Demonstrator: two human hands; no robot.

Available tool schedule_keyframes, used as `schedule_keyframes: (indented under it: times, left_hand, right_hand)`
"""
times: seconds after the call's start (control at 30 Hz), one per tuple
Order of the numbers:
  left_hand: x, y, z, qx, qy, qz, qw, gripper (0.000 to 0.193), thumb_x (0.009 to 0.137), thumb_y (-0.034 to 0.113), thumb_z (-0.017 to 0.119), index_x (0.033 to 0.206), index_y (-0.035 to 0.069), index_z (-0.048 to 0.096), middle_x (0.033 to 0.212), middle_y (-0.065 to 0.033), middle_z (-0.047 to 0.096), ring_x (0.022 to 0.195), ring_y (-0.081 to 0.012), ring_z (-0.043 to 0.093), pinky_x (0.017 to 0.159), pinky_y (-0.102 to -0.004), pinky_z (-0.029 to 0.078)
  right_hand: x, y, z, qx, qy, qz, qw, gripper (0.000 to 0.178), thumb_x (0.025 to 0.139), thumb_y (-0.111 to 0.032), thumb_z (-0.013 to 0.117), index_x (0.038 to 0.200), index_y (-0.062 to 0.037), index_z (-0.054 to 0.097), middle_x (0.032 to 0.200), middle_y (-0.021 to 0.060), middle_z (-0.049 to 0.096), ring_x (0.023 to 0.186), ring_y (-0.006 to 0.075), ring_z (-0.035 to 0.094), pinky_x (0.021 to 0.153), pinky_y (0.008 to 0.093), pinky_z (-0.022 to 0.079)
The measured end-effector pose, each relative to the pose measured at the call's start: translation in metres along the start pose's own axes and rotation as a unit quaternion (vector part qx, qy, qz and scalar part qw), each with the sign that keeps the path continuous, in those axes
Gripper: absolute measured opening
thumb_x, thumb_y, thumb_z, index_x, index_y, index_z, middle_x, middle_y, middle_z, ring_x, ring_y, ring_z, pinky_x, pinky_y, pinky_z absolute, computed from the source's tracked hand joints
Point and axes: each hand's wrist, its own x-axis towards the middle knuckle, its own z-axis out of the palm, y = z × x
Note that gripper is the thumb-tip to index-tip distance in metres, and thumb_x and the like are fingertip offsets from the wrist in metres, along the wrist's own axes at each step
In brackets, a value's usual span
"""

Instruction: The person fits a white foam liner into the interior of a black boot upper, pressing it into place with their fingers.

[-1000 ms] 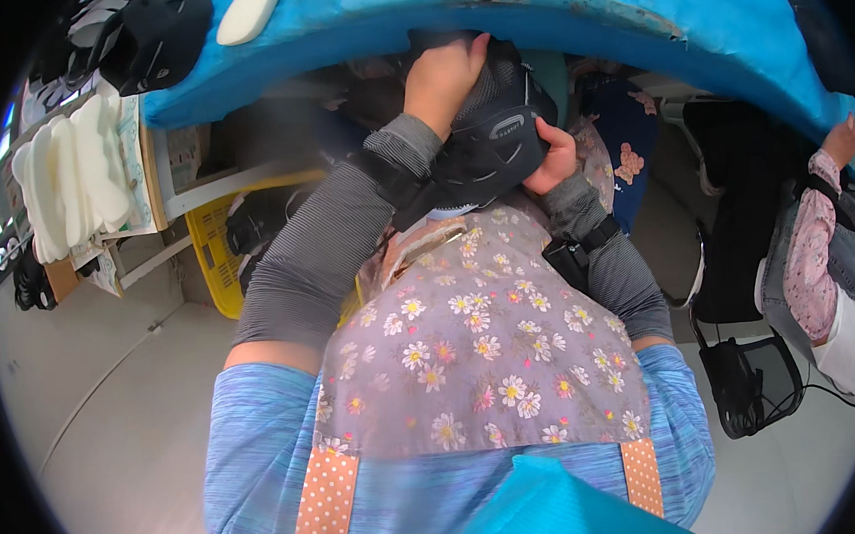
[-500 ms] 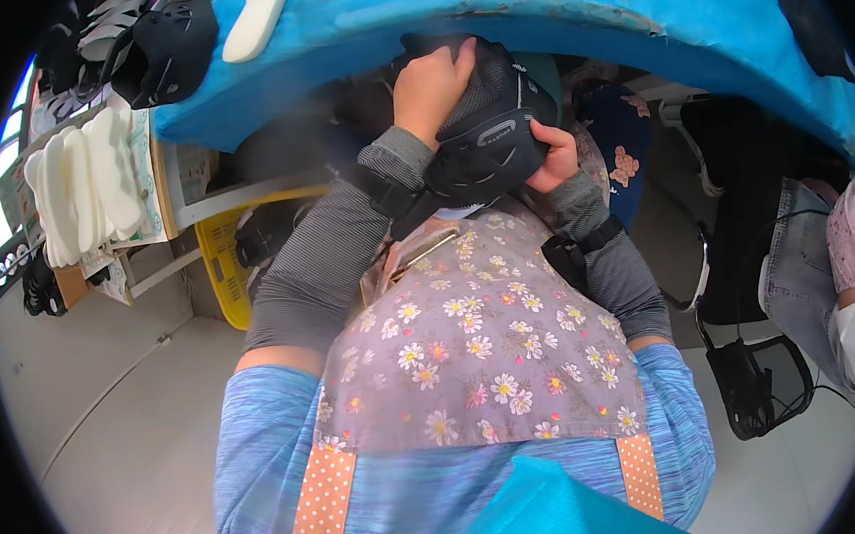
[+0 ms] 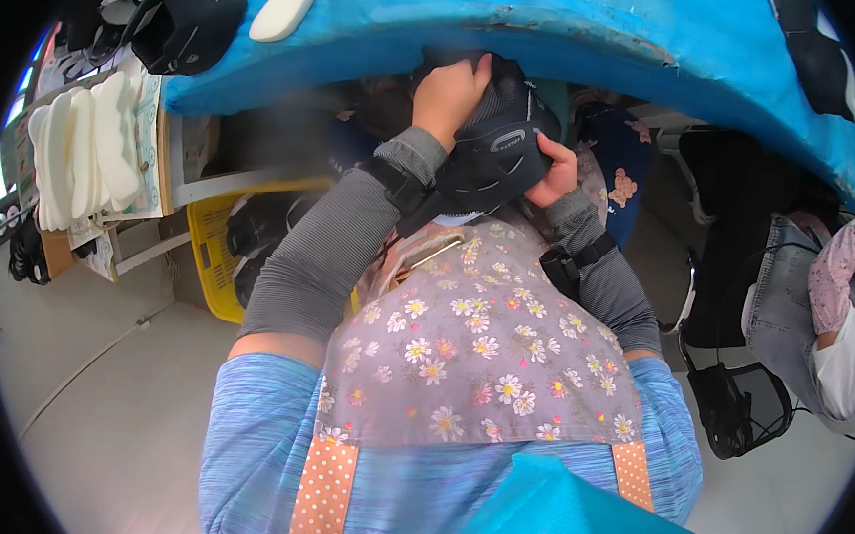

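Observation:
A black shoe upper [image 3: 496,170] with mesh and grey trim lines is held over my lap, just below the edge of the blue-covered table. My left hand [image 3: 449,99] is closed on its far left part, thumb on top and fingertips tucked out of sight. At the right edge of the same upper, my right hand [image 3: 554,171] grips with the thumb on the near face; its other fingers are partly hidden behind.
On the blue table [image 3: 490,9] lie a white foam insole [image 3: 284,8], black uppers [image 3: 188,32] at far left and a dark shoe piece [image 3: 810,43] at far right. White insoles [image 3: 83,151] stand left, above a yellow crate [image 3: 213,251]. Another person's sleeve [image 3: 839,276] shows right.
The view has shifted slightly. Both hands keep hold of the upper, which is turned a little, and the left hand sits slightly farther right in the picture.

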Motion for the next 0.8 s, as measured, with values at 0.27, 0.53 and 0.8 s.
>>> schedule_keyframes:
  times: [0.27, 0.53, 0.8]
  left_hand:
    - [0.003, 0.015, -0.019, 0.000, 0.053, 0.024, 0.998, 0.053, 0.095, 0.046, 0.055, 0.061, 0.006, 0.061, 0.056, -0.0190, 0.060, 0.053, -0.0385, 0.062, 0.048, -0.0455, 0.049]
    - [0.000, 0.003, 0.003, -0.040, 0.031, 0.001, 0.999, 0.054, 0.096, 0.045, 0.055, 0.063, 0.003, 0.061, 0.059, -0.0215, 0.060, 0.057, -0.0409, 0.062, 0.051, -0.0480, 0.049]
    - [0.005, 0.005, -0.006, -0.090, 0.016, -0.018, 0.996, 0.054, 0.096, 0.044, 0.055, 0.067, 0.001, 0.063, 0.063, -0.0241, 0.061, 0.061, -0.0441, 0.061, 0.057, -0.0507, 0.050]
  right_hand:
    - [-0.011, -0.001, 0.025, -0.065, 0.048, -0.056, 0.995, 0.046, 0.097, -0.024, 0.050, 0.128, 0.0085, 0.052, 0.130, 0.0238, 0.059, 0.118, 0.0361, 0.060, 0.106, 0.0491, 0.044]
    - [-0.003, -0.005, 0.007, -0.043, 0.051, -0.027, 0.997, 0.041, 0.093, -0.022, 0.053, 0.121, 0.0083, 0.058, 0.122, 0.0216, 0.064, 0.113, 0.0350, 0.062, 0.105, 0.0472, 0.045]
    - [0.002, 0.010, 0.015, 0.009, 0.100, -0.094, 0.991, 0.068, 0.092, -0.052, 0.054, 0.134, 0.0014, 0.051, 0.133, 0.0200, 0.058, 0.122, 0.0364, 0.056, 0.107, 0.0502, 0.041]
